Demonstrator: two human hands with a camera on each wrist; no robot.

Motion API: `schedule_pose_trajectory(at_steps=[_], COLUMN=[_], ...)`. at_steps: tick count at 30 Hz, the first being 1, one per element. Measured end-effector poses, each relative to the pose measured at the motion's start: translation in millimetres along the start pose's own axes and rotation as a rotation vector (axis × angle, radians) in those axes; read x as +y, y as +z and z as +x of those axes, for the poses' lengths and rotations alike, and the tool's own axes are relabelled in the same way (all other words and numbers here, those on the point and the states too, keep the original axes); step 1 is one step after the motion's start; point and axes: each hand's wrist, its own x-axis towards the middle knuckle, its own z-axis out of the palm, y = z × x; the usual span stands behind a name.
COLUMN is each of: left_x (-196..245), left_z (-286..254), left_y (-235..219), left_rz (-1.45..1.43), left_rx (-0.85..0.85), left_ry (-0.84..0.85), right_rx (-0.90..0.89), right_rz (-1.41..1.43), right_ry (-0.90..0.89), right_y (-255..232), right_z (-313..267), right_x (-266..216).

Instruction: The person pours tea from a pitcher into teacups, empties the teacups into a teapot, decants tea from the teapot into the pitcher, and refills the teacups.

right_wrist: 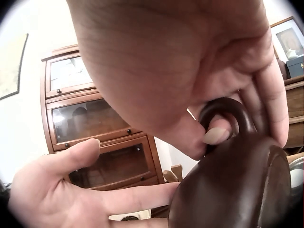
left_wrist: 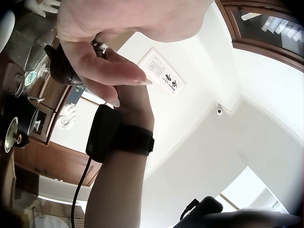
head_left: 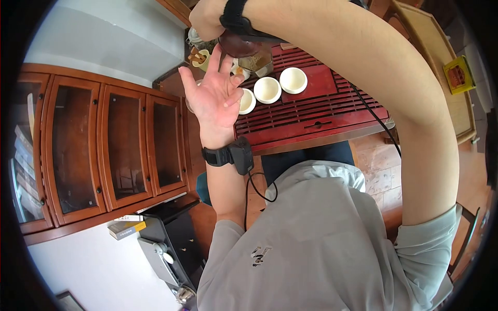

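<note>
My right hand (head_left: 206, 20) grips a dark brown teapot (head_left: 239, 45) by its looped handle (right_wrist: 244, 116), a finger passed through the loop. The teapot is held up over the far left of a red slatted tea tray (head_left: 306, 119). Palm up beneath it, my left hand (head_left: 219, 101) has its thumb spread and two fingers reaching out to the teapot's side in the right wrist view; its other fingers bend inward. Three white cups (head_left: 267, 90) stand in a row beside the left hand, the nearest partly hidden by it. Behind them is a clear pitcher (head_left: 258, 62).
A pale green cup with wooden tools (head_left: 201, 59) stands beyond the left hand. Glass-doored wooden cabinets (head_left: 124, 142) line the left side. A yellow box (head_left: 459, 75) lies on a wooden surface at the right. Black cables run from both wrist straps (head_left: 219, 156).
</note>
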Motion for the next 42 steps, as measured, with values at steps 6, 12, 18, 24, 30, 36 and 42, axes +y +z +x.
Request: schedule_pose_trajectory(at_steps=[6, 12, 18, 24, 30, 36, 42], left_x=[-5.3, -15.9, -20.5, -26.5, -32.3, -34.2, -36.1], left_z=[0.4, 0.8, 2.2, 3.8, 2.5, 1.0, 1.3], left_y=[0.2, 5.1, 3.3, 7.7, 10.1, 11.3, 7.3], left_rz=[-0.017, 0.069, 0.128, 0.227, 0.267, 0.254, 0.276], left_rx=[-0.029, 0.064, 0.037, 0.041, 0.092, 0.086, 0.076], left_ry=[0.030, 0.060, 0.053, 0.073, 0.087, 0.094, 0.099], right_rx=[0.139, 0.134, 0.234, 0.341, 0.362, 0.382, 0.359], right_rz=[0.080, 0.109, 0.082, 0.074, 0.106, 0.101, 0.070], right_ry=[-0.033, -0.053, -0.037, -0.088, -0.110, -0.138, -0.176], right_y=[-3.1, -3.0, 11.6, 21.2, 26.8, 29.6, 25.2], right_z=[-20.3, -29.1, -17.0, -27.2, -28.7, -22.8, -19.9], right_x=[-12.3, -11.6, -5.7, 11.1, 17.4, 14.5, 10.4])
